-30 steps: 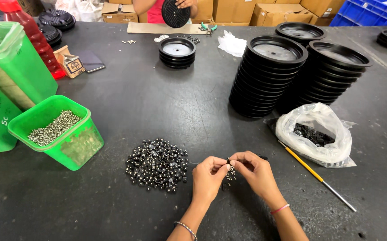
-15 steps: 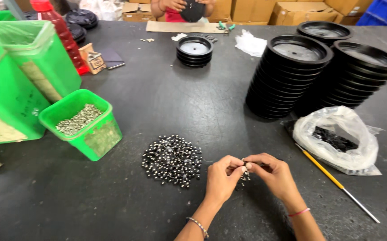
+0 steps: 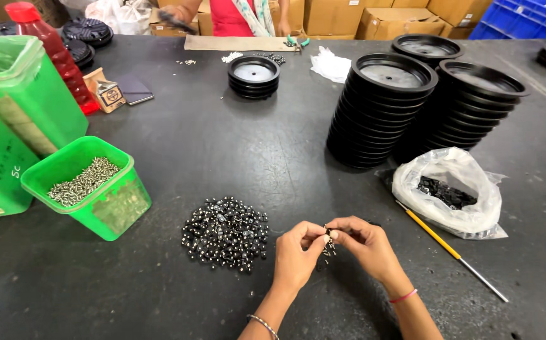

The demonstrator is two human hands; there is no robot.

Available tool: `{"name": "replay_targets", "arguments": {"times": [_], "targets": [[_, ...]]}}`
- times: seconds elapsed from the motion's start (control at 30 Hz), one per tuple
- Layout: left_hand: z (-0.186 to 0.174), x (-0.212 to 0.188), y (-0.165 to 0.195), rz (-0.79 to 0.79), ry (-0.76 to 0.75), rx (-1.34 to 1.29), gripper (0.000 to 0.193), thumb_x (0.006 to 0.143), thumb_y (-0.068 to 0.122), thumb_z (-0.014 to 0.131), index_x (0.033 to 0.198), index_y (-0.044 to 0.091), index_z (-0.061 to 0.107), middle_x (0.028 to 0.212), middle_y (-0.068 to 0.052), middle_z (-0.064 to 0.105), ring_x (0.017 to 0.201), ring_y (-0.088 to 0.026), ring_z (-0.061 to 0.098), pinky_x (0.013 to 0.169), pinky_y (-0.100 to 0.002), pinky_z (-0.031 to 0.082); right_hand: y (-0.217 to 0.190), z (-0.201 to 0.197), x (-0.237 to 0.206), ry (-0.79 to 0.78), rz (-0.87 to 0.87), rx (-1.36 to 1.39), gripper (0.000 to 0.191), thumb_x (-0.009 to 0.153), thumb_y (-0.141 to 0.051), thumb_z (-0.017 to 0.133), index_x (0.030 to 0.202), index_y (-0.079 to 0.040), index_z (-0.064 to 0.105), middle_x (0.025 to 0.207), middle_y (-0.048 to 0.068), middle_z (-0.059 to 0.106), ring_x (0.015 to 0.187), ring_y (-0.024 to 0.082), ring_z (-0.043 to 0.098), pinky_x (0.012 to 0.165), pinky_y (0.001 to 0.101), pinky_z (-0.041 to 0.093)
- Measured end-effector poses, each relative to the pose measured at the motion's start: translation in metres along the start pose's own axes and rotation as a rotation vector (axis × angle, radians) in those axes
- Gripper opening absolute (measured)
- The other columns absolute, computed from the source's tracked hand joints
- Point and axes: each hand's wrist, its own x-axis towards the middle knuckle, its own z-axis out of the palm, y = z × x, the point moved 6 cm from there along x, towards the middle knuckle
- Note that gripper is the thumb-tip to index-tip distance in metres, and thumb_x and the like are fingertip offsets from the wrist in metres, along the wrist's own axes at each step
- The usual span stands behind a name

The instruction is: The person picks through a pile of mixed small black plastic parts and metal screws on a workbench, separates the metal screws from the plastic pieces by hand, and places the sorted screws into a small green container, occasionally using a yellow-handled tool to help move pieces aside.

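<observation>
Both the left hand (image 3: 295,255) and right hand (image 3: 364,242) pinch one tiny black part (image 3: 328,238) just above the table (image 3: 235,145), beside the bead pile (image 3: 226,232); any slip could drop it among them.

You pinch a tiny black part (image 3: 328,236) between both hands' fingertips, low over the dark table; it may carry a small metal piece. Just left lies a heap of small black parts (image 3: 226,232).

Greens, blacks and one red on a dark grey table (image 3: 222,151)

Green bin (image 3: 106,201) of silvery pieces (image 3: 84,181); glossy black beads (image 3: 226,232); black discs (image 3: 380,110); red bottle (image 3: 52,50); yellow-handled tool (image 3: 437,236).
</observation>
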Motion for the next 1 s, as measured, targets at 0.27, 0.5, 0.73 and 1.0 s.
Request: {"name": "replay_targets", "arguments": {"times": [0.27, 0.5, 0.73, 1.0], "targets": [[0.007, -0.003, 0.009, 0.023, 0.013, 0.025, 0.008, 0.086, 0.005, 0.074, 0.092, 0.0, 0.074, 0.083, -0.007, 0.08, 0.074, -0.01, 0.076, 0.069, -0.026, 0.061, -0.009, -0.002, -0.005, 0.009, 0.022, 0.056, 0.02, 0.091, -0.008, 0.071, 0.109, 0.0, 0.075, 0.097, 0.003, 0.077, 0.09, 0.01, 0.072, 0.082, 0.027, 0.059], [-0.003, 0.0, 0.016, 0.015, 0.018, 0.252, 0.012, 0.086, 0.01, 0.073, 0.096, 0.003, 0.074, 0.082, -0.009, 0.08, 0.073, -0.015, 0.078, 0.069, -0.029, 0.06, -0.014, -0.011, -0.006, 0.038, 0.036, 0.023, 0.026, 0.087, -0.007, 0.074, 0.113, -0.002, 0.074, 0.096, 0.001, 0.077, 0.089, 0.008, 0.068, 0.08, 0.0269, 0.056], [-0.12, -0.002, 0.02, -0.159, 0.248, 0.992, 0.014, 0.086, 0.025, 0.075, 0.094, 0.014, 0.075, 0.094, -0.004, 0.074, 0.097, -0.028, 0.067, 0.085, -0.042, 0.054, -0.022, -0.076, -0.008, 0.465, -0.058, -0.606, 0.018, 0.087, -0.014, 0.074, 0.103, -0.008, 0.078, 0.095, 0.008, 0.076, 0.079, 0.021, 0.072, 0.076, 0.0316, 0.056], [-0.124, 0.007, 0.02, -0.024, 0.309, 0.96, 0.019, 0.083, 0.021, 0.075, 0.101, 0.014, 0.076, 0.116, -0.007, 0.066, 0.108, -0.033, 0.058, 0.093, -0.044, 0.05, -0.025, -0.041, 0.01, 0.406, -0.129, -0.887, 0.016, 0.083, -0.021, 0.077, 0.096, -0.011, 0.081, 0.09, 0.009, 0.069, 0.09, 0.031, 0.061, 0.081, 0.0422, 0.05]]}}
